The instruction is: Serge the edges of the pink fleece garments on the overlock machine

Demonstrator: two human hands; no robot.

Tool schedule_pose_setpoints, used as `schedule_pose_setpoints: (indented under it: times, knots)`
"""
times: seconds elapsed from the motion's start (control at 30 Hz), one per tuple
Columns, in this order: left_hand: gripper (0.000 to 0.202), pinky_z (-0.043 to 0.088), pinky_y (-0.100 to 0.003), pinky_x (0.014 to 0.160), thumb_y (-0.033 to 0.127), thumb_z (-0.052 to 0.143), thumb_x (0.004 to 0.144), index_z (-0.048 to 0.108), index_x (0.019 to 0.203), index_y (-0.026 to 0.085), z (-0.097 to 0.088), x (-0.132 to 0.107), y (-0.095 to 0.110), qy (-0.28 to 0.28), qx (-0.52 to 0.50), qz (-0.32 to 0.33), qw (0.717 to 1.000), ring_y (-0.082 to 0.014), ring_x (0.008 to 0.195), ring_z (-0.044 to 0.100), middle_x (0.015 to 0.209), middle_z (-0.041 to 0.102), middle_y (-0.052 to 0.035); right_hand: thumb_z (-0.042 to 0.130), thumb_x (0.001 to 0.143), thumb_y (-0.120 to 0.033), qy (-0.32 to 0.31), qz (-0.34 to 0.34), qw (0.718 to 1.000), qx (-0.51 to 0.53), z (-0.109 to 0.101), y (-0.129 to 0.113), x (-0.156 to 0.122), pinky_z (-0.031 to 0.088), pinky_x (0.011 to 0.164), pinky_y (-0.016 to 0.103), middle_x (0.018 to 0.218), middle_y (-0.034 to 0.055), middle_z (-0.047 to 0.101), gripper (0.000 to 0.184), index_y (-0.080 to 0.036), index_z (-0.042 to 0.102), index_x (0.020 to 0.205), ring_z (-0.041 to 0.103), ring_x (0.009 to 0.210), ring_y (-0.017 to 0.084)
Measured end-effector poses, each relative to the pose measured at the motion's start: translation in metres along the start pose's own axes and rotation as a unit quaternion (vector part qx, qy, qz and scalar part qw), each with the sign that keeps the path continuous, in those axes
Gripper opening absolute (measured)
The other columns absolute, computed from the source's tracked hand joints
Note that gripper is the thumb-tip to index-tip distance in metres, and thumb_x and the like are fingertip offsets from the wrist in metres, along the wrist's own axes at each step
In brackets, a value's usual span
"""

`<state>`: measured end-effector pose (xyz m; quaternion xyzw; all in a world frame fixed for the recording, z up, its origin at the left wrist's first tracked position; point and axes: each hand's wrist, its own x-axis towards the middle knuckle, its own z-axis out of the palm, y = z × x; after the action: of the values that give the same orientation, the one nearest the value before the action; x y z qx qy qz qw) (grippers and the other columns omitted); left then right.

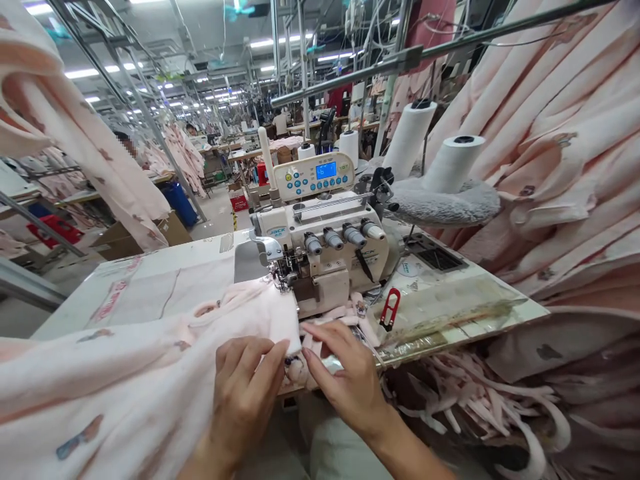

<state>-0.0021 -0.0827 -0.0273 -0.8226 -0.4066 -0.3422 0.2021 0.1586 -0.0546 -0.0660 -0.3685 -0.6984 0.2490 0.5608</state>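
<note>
The pale pink cloth lies over the front left of the table, its far edge reaching the needle area of the sewing machine. The left hand pinches the near corner between thumb and fingers. The right hand is loosely curled, thumb and forefinger parted at that corner; whether they touch the cloth is hard to tell. The step in hand seems to be straightening and lining up the edge in front of the needle. The next move calls for keeping the layers flat and even, with fingertips clear of the needle. Beyond the right hand, cloth scraps lie against the machine, with red snips just beside them. Farther out, two thread cones stand behind, and more pink cloth hangs at the right.
</note>
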Motion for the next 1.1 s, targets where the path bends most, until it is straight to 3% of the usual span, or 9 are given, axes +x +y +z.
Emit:
schedule_pose_setpoints:
  times: [0.07, 0.13, 0.2, 0.3, 0.37, 0.57, 0.87, 1.1]
  knots:
    - [0.016, 0.035, -0.031, 0.075, 0.004, 0.05, 0.088, 0.057, 0.098, 0.014, -0.001, 0.005, -0.001, -0.013, -0.038, -0.017, 0.999, -0.0156, 0.078, 0.047, 0.079, 0.058, -0.0027, 0.049, 0.088, -0.01, 0.019, -0.129, 0.985, -0.115, -0.002, 0.004, 0.005, 0.047, 0.071, 0.03, 0.1, 0.01, 0.059, 0.028, -0.017, 0.062, 0.113, 0.056, 0.083, 0.019]
    - [0.011, 0.034, -0.03, 0.075, 0.011, 0.05, 0.089, 0.058, 0.09, 0.018, -0.001, 0.015, -0.008, -0.046, -0.087, -0.062, 0.993, -0.0156, 0.078, 0.047, 0.079, 0.057, -0.0009, 0.045, 0.089, -0.007, 0.009, -0.184, 0.97, -0.156, -0.002, 0.006, 0.009, 0.046, 0.071, 0.031, 0.095, 0.0092, 0.059, 0.022, -0.016, 0.063, 0.099, 0.054, 0.083, 0.02]
    - [0.011, 0.035, -0.033, 0.08, 0.021, 0.048, 0.09, 0.059, 0.091, 0.02, 0.004, 0.028, -0.024, -0.076, -0.096, -0.138, 0.983, -0.0187, 0.088, 0.05, 0.089, 0.058, -0.0027, 0.045, 0.087, -0.005, 0.018, -0.191, 0.969, -0.158, 0.0, 0.007, 0.01, 0.044, 0.066, 0.029, 0.085, 0.0066, 0.058, 0.02, -0.016, 0.062, 0.087, 0.053, 0.077, 0.019]
    - [0.023, 0.033, -0.046, 0.093, 0.028, 0.049, 0.087, 0.058, 0.105, 0.017, 0.019, 0.046, -0.058, -0.135, -0.017, -0.266, 0.954, -0.0293, 0.113, 0.045, 0.12, 0.054, -0.0117, 0.046, 0.084, -0.003, 0.039, -0.187, 0.97, -0.153, 0.002, 0.008, 0.007, 0.043, 0.064, 0.029, 0.084, 0.0057, 0.057, 0.02, -0.017, 0.061, 0.088, 0.051, 0.076, 0.018]
    - [0.022, 0.032, -0.048, 0.097, 0.027, 0.052, 0.085, 0.059, 0.102, 0.015, 0.03, 0.054, -0.077, -0.18, 0.004, -0.299, 0.937, -0.0307, 0.117, 0.045, 0.124, 0.054, -0.0127, 0.046, 0.084, -0.003, 0.047, -0.187, 0.968, -0.161, 0.002, 0.009, 0.005, 0.043, 0.064, 0.03, 0.083, 0.0052, 0.056, 0.021, -0.017, 0.06, 0.089, 0.051, 0.075, 0.018]
    - [0.009, 0.033, -0.042, 0.098, 0.023, 0.052, 0.083, 0.058, 0.088, 0.017, 0.042, 0.058, -0.095, -0.198, -0.021, -0.291, 0.936, -0.0249, 0.116, 0.048, 0.119, 0.059, -0.0073, 0.049, 0.087, -0.004, 0.053, -0.197, 0.966, -0.157, 0.003, 0.013, 0.011, 0.041, 0.061, 0.029, 0.077, 0.0042, 0.056, 0.018, -0.016, 0.063, 0.089, 0.049, 0.071, 0.017]
    - [0.009, 0.035, -0.041, 0.094, 0.025, 0.051, 0.084, 0.056, 0.088, 0.019, 0.058, 0.073, -0.121, -0.205, -0.012, -0.294, 0.934, -0.0256, 0.112, 0.05, 0.117, 0.06, -0.0074, 0.047, 0.096, -0.016, 0.043, -0.2, 0.958, -0.201, 0.007, 0.024, 0.037, 0.035, 0.065, 0.032, 0.077, 0.0059, 0.058, 0.019, -0.013, 0.066, 0.092, 0.049, 0.073, 0.019]
    - [0.013, 0.04, -0.039, 0.088, 0.026, 0.051, 0.086, 0.058, 0.093, 0.017, 0.065, 0.09, -0.135, -0.208, 0.011, -0.309, 0.928, -0.027, 0.107, 0.052, 0.109, 0.06, -0.0092, 0.045, 0.095, -0.012, 0.062, -0.182, 0.946, -0.262, 0.01, 0.019, 0.053, 0.032, 0.067, 0.034, 0.075, 0.0052, 0.055, 0.02, -0.014, 0.062, 0.084, 0.046, 0.072, 0.021]
